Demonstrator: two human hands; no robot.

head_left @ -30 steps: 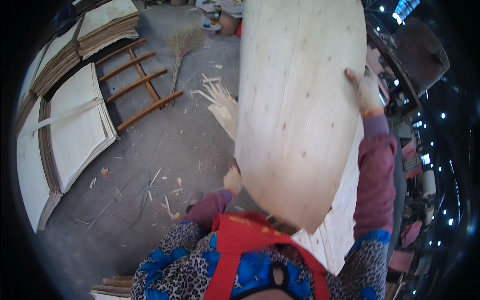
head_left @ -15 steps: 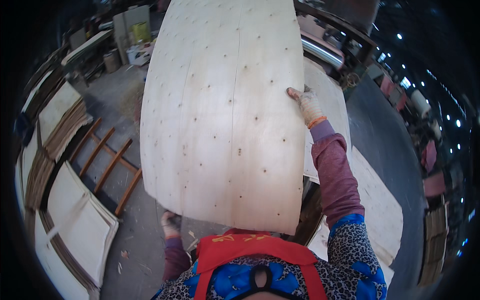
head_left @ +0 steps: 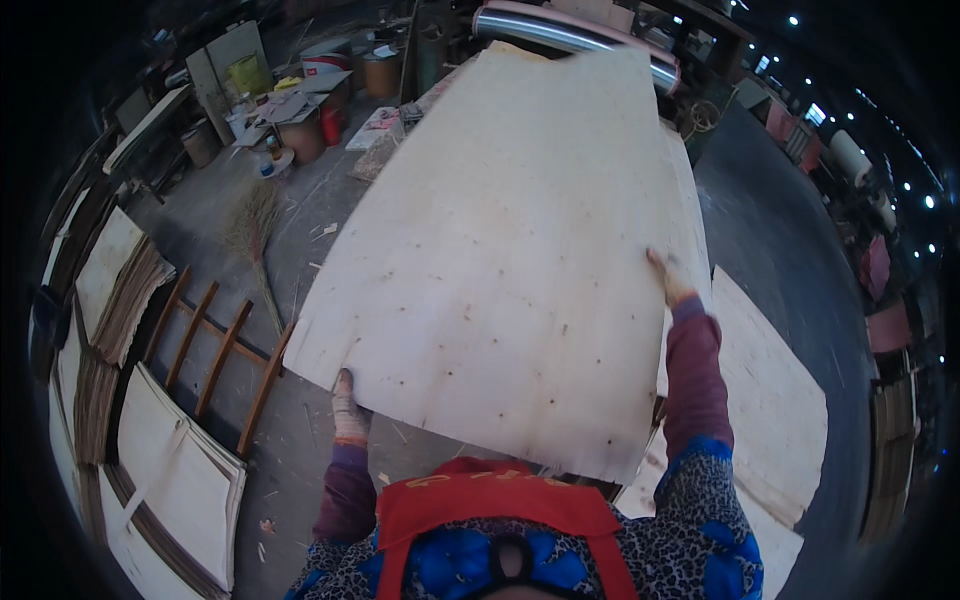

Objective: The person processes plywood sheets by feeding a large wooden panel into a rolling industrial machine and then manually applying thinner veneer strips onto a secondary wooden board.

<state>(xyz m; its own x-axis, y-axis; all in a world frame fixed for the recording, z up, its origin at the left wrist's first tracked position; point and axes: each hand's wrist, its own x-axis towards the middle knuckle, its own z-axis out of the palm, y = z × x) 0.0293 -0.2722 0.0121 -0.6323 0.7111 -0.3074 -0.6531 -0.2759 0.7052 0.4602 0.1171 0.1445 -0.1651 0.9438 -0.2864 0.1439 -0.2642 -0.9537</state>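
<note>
A large, pale sheet of wood veneer (head_left: 500, 260), dotted with small dark knots, stretches out in front of me. Its near left edge is in the grip of my left hand (head_left: 350, 412), thumb on top and the other fingers hidden beneath. My right hand (head_left: 674, 278) grips the right edge farther up, its thumb also on the upper face. Both hands wear light, worn gloves. The far end of the sheet lies close to a shiny metal roller (head_left: 560, 32). More pale sheets (head_left: 765, 390) lie under and to the right of the held one.
A wooden slatted frame (head_left: 225, 345) and a twig broom (head_left: 252, 225) lie on the floor at left. Stacks of veneer (head_left: 180, 480) line the far left. Buckets and a cluttered low table (head_left: 300, 105) stand at the back left. A grey floor strip (head_left: 765, 240) runs along the right.
The veneer sheet has dropped lower and flatter, uncovering the roller and back-left clutter. My left hand has risen, its thumb now showing on the sheet; my right hand has shifted lower in view.
</note>
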